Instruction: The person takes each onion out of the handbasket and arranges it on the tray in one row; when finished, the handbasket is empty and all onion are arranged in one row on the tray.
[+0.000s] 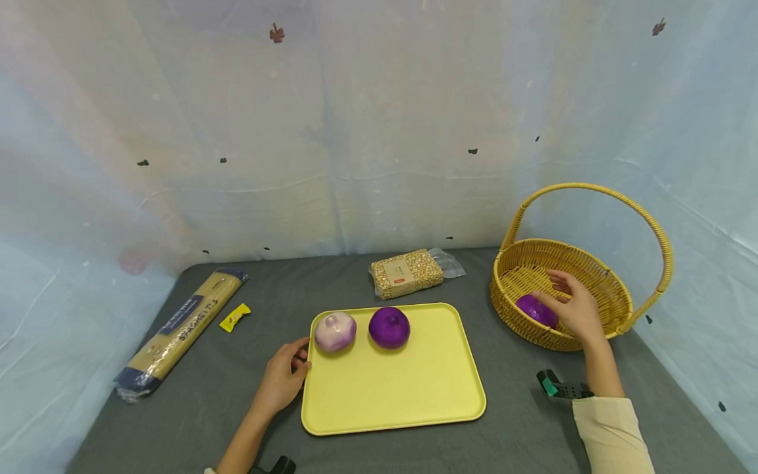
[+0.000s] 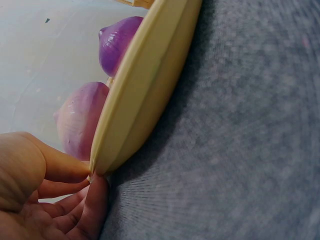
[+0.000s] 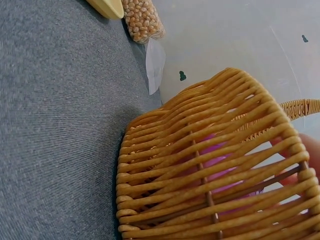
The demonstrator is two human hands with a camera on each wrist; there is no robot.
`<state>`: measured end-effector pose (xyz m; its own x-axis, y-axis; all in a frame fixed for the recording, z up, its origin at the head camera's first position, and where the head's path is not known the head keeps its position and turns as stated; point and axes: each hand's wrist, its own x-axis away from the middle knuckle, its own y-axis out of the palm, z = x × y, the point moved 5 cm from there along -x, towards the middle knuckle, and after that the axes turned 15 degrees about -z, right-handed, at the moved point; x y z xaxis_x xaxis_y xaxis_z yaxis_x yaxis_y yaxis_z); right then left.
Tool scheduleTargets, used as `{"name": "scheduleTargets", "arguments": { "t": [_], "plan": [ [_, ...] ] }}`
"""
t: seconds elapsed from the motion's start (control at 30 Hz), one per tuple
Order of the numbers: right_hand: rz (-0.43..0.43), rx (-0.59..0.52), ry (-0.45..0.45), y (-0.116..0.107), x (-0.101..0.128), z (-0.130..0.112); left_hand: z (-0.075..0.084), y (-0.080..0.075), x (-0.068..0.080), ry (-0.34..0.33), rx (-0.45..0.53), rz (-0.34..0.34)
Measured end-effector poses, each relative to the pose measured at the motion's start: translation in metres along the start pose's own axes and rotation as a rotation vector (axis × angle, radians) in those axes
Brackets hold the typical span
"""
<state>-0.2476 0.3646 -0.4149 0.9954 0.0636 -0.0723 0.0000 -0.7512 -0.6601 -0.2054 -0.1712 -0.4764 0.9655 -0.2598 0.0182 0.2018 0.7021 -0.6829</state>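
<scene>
My left hand pinches the left rim of a yellow tray between thumb and fingers, as the left wrist view confirms. On the tray's far left lie a pale purple-white onion and, beside it, a dark purple onion. My right hand is inside a wicker basket, fingers and thumb apart. Another purple onion lies in the basket just beside the thumb; contact cannot be made out. In the right wrist view the basket wall hides most of that hand and onion.
A bag of corn kernels lies behind the tray. To the left are a pack of spaghetti and a small yellow wrapped packet. The basket's tall handle arches above it. A curtain hangs behind the table.
</scene>
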Motion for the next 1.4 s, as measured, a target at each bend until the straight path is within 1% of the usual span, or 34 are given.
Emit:
{"name": "scheduleTargets", "arguments": {
  "t": [0.37,0.6,0.83,1.17,1.4],
  "plan": [
    [-0.060,0.093,0.007,0.003,-0.002,0.001,-0.001,0.000,0.000,0.013,-0.005,0.005],
    [-0.115,0.105,0.048,0.005,-0.004,0.003,0.000,0.000,0.001,0.008,0.012,-0.004],
    [-0.148,0.113,0.030,0.007,-0.006,0.002,0.001,0.000,0.000,0.000,0.006,-0.009],
    [-0.257,0.127,0.035,0.012,-0.010,0.006,0.001,0.000,0.000,0.003,0.011,-0.007],
    [-0.281,0.160,0.041,0.014,-0.011,0.007,0.002,0.000,0.000,-0.004,0.020,-0.020]
  ]
}}
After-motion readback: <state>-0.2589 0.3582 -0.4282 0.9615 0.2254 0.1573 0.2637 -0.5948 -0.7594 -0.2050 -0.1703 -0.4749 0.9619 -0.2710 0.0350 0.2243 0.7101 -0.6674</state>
